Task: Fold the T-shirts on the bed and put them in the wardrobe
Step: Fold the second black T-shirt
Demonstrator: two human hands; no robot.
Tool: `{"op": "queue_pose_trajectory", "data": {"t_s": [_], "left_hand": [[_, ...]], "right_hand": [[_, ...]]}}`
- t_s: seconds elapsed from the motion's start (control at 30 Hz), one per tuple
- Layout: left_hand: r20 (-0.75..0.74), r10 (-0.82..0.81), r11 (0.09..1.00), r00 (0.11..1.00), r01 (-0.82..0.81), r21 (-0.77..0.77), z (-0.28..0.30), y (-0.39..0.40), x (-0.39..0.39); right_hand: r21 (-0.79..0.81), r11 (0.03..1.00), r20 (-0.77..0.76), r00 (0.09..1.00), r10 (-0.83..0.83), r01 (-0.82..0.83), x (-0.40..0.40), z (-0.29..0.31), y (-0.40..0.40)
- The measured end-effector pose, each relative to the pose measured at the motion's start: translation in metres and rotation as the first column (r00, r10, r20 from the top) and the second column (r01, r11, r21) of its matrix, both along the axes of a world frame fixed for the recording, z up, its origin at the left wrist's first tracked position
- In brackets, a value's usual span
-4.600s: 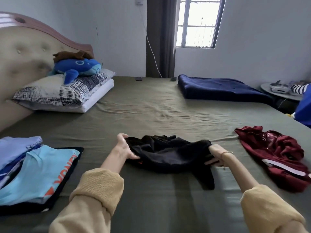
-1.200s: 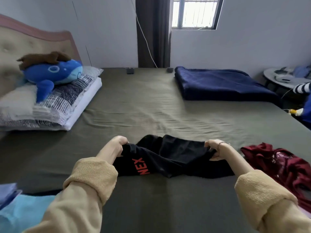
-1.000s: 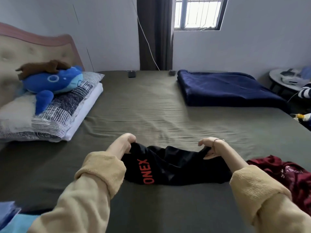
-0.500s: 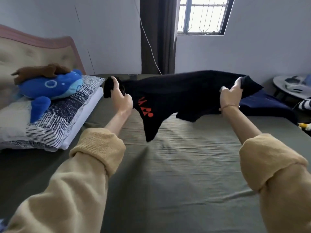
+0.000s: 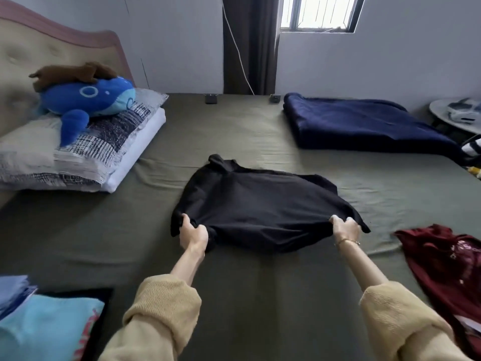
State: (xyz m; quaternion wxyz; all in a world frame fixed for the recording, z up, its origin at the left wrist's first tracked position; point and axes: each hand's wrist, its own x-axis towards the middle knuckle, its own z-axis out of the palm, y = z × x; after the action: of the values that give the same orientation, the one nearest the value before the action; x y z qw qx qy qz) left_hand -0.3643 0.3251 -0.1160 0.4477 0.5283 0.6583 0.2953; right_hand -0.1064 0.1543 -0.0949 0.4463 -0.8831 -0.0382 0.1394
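- My left hand point(image 5: 194, 234) and right hand point(image 5: 346, 227) each pinch a near corner of the black T-shirt point(image 5: 260, 204), fingers curled tight into the cloth, with the hem drawn taut between them above the bed point(image 5: 234, 295).
- The shirt lies at the bed's centre, its far part already spread on the olive sheet and its near edge lifted in my grip; one sleeve pokes out at 11 o'clock, another at 1 o'clock.
- To do this step well, I judge both corners should go down together, level and under even tension, so the body lands flat before any fold begins.
- A slight draw toward 6 o'clock as I lower would likely pull out the sag bunched along the near edge.
- The sleeve at 11 o'clock looks rumpled and will probably need smoothing afterwards.
- The fabric is plain black on the side shown, thin and limp, draping in soft ripples; no print is visible from here.
- A dark red garment point(image 5: 447, 267) waits crumpled at 4 o'clock; a light blue folded T-shirt point(image 5: 46, 332) rests at 8 o'clock.
- The wardrobe is not in view.
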Motion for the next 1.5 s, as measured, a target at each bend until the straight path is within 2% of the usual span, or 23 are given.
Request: {"op": "queue_pose_trajectory", "data": {"t_s": [0.23,0.7,1.07,1.27,1.33,1.4,1.5], "left_hand": [[-0.155,0.028,0.996,0.988,-0.040,-0.075,-0.054,-0.077,-0.035],[-0.273,0.061,0.997,0.960,-0.070,-0.023,-0.073,-0.195,-0.094],[-0.355,0.023,0.998,0.934,-0.042,-0.045,-0.080,-0.250,-0.123],[-0.418,0.110,0.994,0.902,-0.094,0.060,-0.072,-0.265,-0.107],[-0.558,0.070,0.996,0.827,-0.029,0.082,-0.070,-0.275,-0.095],[-0.695,-0.025,0.988,0.718,0.125,0.093,-0.075,-0.285,-0.082],[-0.738,-0.227,0.920,0.636,0.389,0.052,-0.089,-0.301,-0.061]], "right_hand": [[-0.220,0.975,0.008,0.999,0.031,-0.029,-0.041,-0.059,-0.077],[-0.371,0.926,0.068,0.992,0.109,-0.076,-0.098,-0.090,-0.217],[-0.408,0.911,0.028,0.996,0.085,-0.066,-0.127,-0.104,-0.288],[-0.345,0.938,0.118,0.993,0.004,0.037,-0.121,-0.110,-0.300],[-0.316,0.947,0.125,0.992,-0.017,0.056,-0.115,-0.112,-0.306],[-0.288,0.956,0.103,0.994,-0.026,0.054,-0.109,-0.115,-0.312],[-0.232,0.972,0.031,0.999,-0.038,0.044,-0.100,-0.119,-0.323]]}}
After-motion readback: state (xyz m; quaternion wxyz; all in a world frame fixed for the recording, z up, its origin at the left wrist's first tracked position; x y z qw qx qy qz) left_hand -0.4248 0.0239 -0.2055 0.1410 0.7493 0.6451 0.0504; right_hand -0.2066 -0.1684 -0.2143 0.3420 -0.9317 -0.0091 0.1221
